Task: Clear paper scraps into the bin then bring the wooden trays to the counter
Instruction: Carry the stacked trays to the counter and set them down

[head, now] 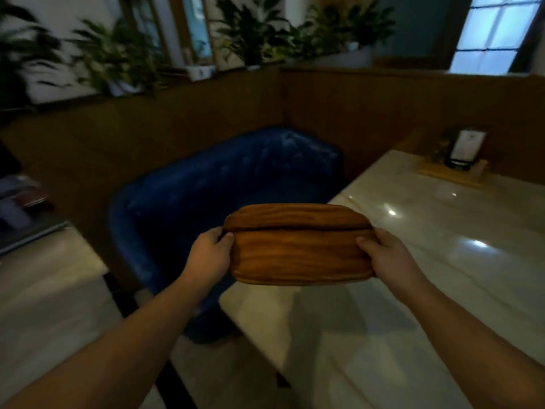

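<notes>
Two stacked wooden trays [298, 252], oval and brown, hang in the air in front of me above the corner of a pale marble table [436, 261]. My left hand [211, 256] grips their left end, thumb on top. My right hand [383, 255] grips their right end the same way. The upper tray sits slightly farther back than the lower one, and a dark seam shows between them. No paper scraps or bin are visible.
A blue padded chair [212, 202] stands past the trays against a wood-panelled wall. A menu stand on a wooden base [460, 160] sits at the table's far end. Another pale table [44, 290] is at left. Potted plants [118, 63] line the ledge above.
</notes>
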Motion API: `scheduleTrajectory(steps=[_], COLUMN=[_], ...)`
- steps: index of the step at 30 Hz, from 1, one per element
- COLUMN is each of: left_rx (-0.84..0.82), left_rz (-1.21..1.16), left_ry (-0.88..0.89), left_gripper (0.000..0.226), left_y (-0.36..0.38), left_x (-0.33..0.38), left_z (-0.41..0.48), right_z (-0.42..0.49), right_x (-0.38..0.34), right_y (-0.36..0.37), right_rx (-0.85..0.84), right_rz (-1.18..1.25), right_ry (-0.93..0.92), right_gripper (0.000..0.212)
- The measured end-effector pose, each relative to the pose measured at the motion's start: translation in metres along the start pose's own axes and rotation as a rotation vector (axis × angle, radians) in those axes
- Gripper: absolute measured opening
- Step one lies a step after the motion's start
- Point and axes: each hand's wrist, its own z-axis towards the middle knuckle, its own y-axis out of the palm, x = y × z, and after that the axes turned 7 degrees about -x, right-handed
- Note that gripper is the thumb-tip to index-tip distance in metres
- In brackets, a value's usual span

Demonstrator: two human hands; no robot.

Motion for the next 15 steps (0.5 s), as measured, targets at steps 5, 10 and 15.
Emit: scheduleTrajectory(steps=[5,10,15], left_rx=[0.189,0.383,0.572], left_rz=[-0.012,-0.021,-0.019], left_ry=[-0.134,-0.252,-0.297], left_gripper=[0.029,0.021,0.025], left_y=[-0.119,-0.222,-0.308], left_x=[-0.036,-0.065,-0.097], left_z=[-0.103,-0.212,-0.297], right_z=[-0.046,-0.094,-0.131], right_x=[-0.049,-0.082,-0.105], right_y=[0.114,0.232,0.349], right_rx=[-0.231,-0.496,-0.684], right_rz=[-0.082,-0.113,-0.107], right_ry=[-0.033,-0.048,-0.089], right_gripper=[0.012,0.021,0.017])
